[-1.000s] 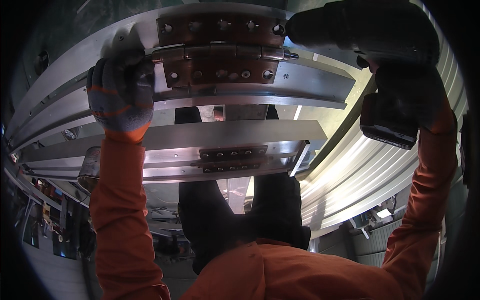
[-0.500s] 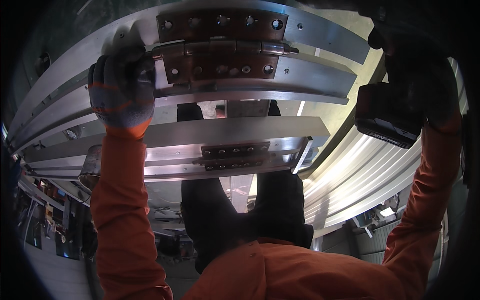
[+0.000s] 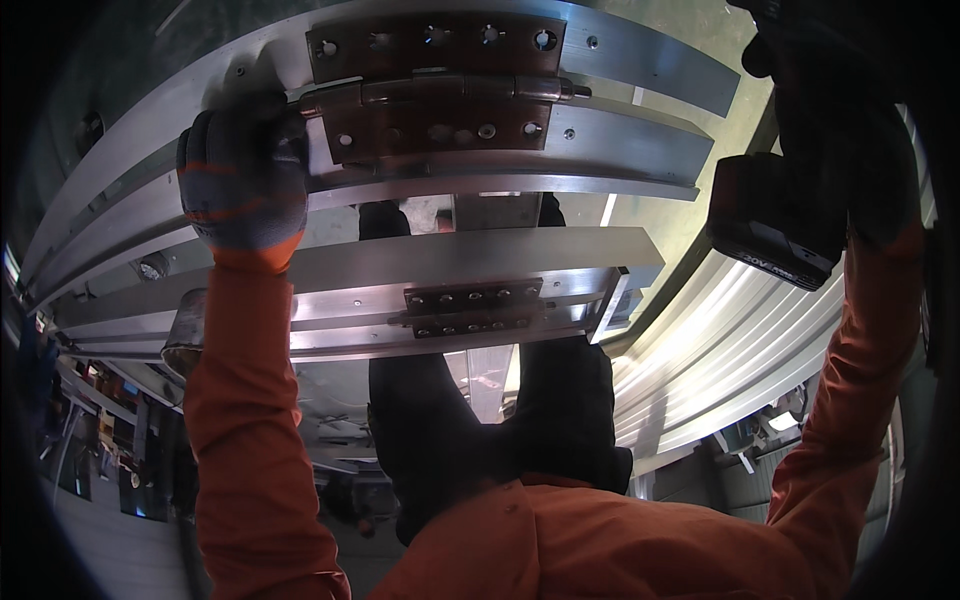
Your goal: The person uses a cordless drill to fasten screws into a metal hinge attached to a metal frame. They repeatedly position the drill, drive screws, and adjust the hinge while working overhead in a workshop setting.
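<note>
My left hand [image 3: 243, 190], in a grey and orange work glove, is closed at the left end of a large dark metal hinge [image 3: 425, 130]. The hinge lies across two silvery metal profiles [image 3: 640, 140], its barrel running left to right. Most of its holes look bare; at least one in the lower leaf shows a screw head. At the upper right, my right hand [image 3: 872, 170] is wrapped round the grip of a cordless power driver [image 3: 775, 225]. Its battery hangs low, while its front end is lost in the dark rim.
A second, smaller-looking hinge [image 3: 475, 307] is fastened to a nearer metal profile [image 3: 570, 255]. A metal cup-like piece [image 3: 184, 335] is beside my left forearm. Long pale profiles [image 3: 720, 350] are stacked at the right. My legs [image 3: 560, 400] are below the nearer profile.
The large hinge and its profiles sit slightly higher and further left in view. The driver has shifted slightly up and left. Both hands keep their hold.
</note>
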The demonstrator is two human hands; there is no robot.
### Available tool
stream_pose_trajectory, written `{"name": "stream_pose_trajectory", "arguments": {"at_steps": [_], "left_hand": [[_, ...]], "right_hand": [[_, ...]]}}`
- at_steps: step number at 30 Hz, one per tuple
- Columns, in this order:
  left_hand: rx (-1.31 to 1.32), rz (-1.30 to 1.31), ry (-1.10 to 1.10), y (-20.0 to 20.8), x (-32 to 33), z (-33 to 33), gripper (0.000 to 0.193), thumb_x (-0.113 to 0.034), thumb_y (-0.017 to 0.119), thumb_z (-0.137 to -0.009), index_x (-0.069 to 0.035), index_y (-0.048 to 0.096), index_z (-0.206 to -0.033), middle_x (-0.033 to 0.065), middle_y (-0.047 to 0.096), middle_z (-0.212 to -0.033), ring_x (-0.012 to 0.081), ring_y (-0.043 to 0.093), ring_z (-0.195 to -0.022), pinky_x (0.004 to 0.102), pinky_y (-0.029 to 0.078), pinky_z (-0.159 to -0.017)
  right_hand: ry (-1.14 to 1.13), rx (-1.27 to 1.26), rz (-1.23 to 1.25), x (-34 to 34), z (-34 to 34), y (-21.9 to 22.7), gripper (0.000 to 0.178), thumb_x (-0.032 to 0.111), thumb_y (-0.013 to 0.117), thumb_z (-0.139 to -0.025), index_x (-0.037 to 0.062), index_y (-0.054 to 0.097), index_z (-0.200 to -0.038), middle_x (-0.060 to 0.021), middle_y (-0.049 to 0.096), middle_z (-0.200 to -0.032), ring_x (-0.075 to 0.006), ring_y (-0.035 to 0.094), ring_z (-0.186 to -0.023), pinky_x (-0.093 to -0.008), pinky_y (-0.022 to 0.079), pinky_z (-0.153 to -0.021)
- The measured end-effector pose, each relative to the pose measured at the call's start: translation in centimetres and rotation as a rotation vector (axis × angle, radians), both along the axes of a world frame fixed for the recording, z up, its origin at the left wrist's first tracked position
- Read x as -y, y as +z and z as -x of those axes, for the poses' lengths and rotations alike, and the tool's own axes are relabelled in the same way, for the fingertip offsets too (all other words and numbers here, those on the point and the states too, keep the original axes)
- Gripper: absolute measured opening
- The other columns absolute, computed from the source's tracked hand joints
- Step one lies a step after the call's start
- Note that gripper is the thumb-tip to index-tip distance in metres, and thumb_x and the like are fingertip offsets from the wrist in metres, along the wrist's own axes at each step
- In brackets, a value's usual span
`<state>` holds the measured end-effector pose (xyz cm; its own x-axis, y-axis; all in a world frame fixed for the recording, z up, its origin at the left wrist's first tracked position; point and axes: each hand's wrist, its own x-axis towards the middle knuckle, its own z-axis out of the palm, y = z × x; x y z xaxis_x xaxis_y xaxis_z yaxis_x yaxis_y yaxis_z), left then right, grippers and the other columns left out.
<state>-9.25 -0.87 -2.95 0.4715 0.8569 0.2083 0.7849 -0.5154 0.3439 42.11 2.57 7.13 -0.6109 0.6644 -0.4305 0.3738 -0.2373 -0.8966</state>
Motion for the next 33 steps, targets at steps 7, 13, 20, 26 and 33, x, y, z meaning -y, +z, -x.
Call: {"name": "stream_pose_trajectory", "arguments": {"at_steps": [7, 13, 20, 26, 33], "left_hand": [[0.053, 0.030, 0.001, -0.1, 0.1, 0.2, 0.020, -0.022, 0.068, -0.102, -0.007, 0.074, -0.113, 0.0140, 0.072, -0.101, 0.0375, 0.068, -0.089, 0.0470, 0.054, -0.081], [0.056, 0.056, 0.001, -0.4, 0.1, 0.2, 0.024, -0.027, 0.068, -0.104, -0.006, 0.074, -0.114, 0.0137, 0.074, -0.102, 0.0357, 0.070, -0.092, 0.0451, 0.056, -0.085], [0.136, -0.022, -0.016, -1.1, -0.2, 0.2, 0.019, -0.027, 0.071, -0.099, -0.008, 0.076, -0.104, 0.0137, 0.072, -0.091, 0.0379, 0.069, -0.081, 0.0475, 0.056, -0.076], [0.153, 0.000, -0.018, -1.0, -0.2, 0.1, 0.017, -0.024, 0.072, -0.099, -0.008, 0.075, -0.104, 0.0143, 0.073, -0.093, 0.0382, 0.069, -0.083, 0.0480, 0.056, -0.078], [0.064, 0.058, -0.005, -0.8, 0.2, 1.0, 0.028, -0.030, 0.070, -0.105, -0.004, 0.074, -0.114, 0.0141, 0.075, -0.107, 0.0341, 0.071, -0.093, 0.0429, 0.057, -0.086]], "right_hand": [[-0.317, 0.667, 0.626, -2.9, 13.5, 5.6, 0.046, -0.006, 0.076, -0.087, 0.0022, 0.069, -0.131, -0.0082, 0.075, -0.112, -0.0183, 0.071, -0.099, -0.0324, 0.061, -0.088], [-0.101, 0.323, 0.260, 0.6, 7.1, 3.1, 0.047, -0.005, 0.076, -0.087, 0.0012, 0.068, -0.133, -0.0092, 0.075, -0.115, -0.0191, 0.072, -0.101, -0.0331, 0.061, -0.089], [-0.079, 0.378, 0.247, 2.7, 8.2, 3.0, 0.049, -0.005, 0.076, -0.088, 0.0001, 0.067, -0.136, -0.0104, 0.075, -0.118, -0.0201, 0.073, -0.104, -0.0338, 0.061, -0.092], [-0.071, 0.373, 0.215, 4.1, 8.0, 3.1, 0.051, -0.005, 0.076, -0.088, -0.0009, 0.066, -0.138, -0.0113, 0.075, -0.120, -0.0210, 0.073, -0.106, -0.0345, 0.061, -0.093], [-0.042, 0.372, 0.160, 4.9, 7.8, 3.3, 0.053, -0.005, 0.076, -0.089, -0.0020, 0.065, -0.140, -0.0125, 0.075, -0.123, -0.0220, 0.074, -0.109, -0.0352, 0.061, -0.096]]}}
